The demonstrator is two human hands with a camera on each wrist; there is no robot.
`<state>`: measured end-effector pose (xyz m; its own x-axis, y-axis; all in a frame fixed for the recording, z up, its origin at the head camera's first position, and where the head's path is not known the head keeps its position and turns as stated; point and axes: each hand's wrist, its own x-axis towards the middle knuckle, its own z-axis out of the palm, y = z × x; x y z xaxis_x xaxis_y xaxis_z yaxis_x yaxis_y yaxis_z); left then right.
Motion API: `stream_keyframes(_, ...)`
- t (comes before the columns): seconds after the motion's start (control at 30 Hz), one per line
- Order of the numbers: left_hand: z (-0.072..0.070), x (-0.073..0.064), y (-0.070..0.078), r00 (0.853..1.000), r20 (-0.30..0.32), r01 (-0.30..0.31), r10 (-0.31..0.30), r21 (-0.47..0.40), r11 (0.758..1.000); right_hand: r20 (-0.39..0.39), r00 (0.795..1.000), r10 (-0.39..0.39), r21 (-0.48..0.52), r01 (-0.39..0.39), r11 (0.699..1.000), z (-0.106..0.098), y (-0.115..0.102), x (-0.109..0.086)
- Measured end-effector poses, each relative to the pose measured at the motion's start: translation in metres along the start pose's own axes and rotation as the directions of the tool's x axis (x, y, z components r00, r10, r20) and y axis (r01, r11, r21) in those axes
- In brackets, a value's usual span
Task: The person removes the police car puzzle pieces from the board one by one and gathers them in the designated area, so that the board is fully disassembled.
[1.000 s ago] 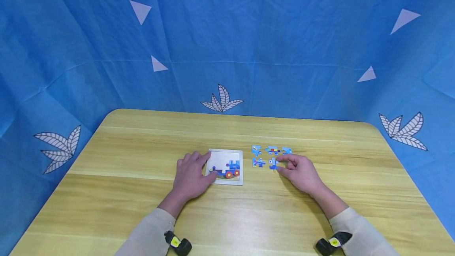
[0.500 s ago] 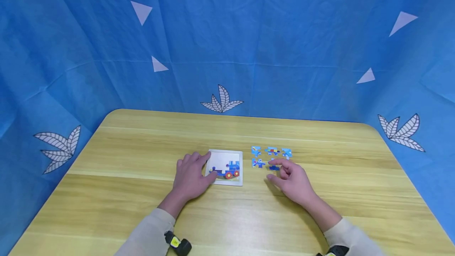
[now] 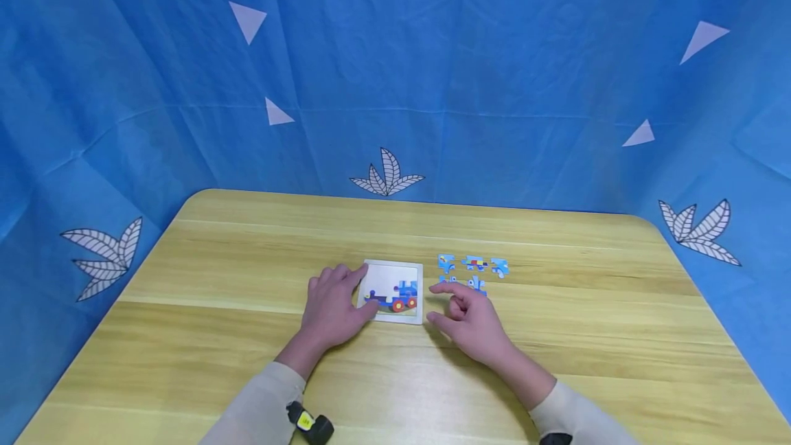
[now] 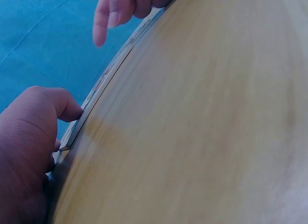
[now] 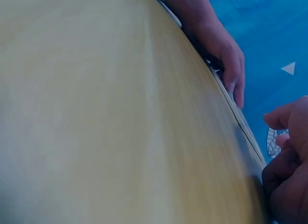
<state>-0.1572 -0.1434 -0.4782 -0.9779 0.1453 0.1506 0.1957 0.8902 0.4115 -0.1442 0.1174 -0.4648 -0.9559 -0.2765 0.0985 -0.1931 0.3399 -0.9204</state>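
Five loose jigsaw pieces [image 3: 474, 264] show on the table [image 3: 618, 335], right of the pale-rimmed puzzle tray [image 3: 420, 297], whose lower part carries a fitted train picture [image 3: 404, 303]. The left hand [image 3: 334, 307], unclenched, rests thumb and forefinger on the tray's left side. The right hand [image 3: 472, 325] has its grip released, thumb and forefinger apart just beside the tray's right edge. Partway assembly seems in hand; the next move likely calls for light fingertip alignment. The yellow wrist label [image 3: 305, 420] is too small to read.
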Motion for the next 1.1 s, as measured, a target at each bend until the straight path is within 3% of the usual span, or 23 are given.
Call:
stream_keyframes(0.1, 0.000, 0.000, 0.000, 1.000, -0.002, -0.003, 0.003, 0.003, 1.000, 0.005, 1.000, -0.015, -0.015, 0.015, 1.000, 0.007, -0.001, 0.008)
stream_keyframes(0.47, 0.004, 0.002, -0.001, 1.000, 0.003, -0.006, 0.006, 0.020, 1.000, 0.040, 0.997, 0.067, -0.139, -0.061, 0.988, 0.019, -0.006, 0.030)
stream_keyframes(1.1, 0.004, 0.002, -0.001, 1.000, 0.003, -0.002, 0.002, 0.026, 1.000, 0.078, 0.992, 0.098, -0.232, -0.078, 0.970, 0.021, -0.008, 0.037)
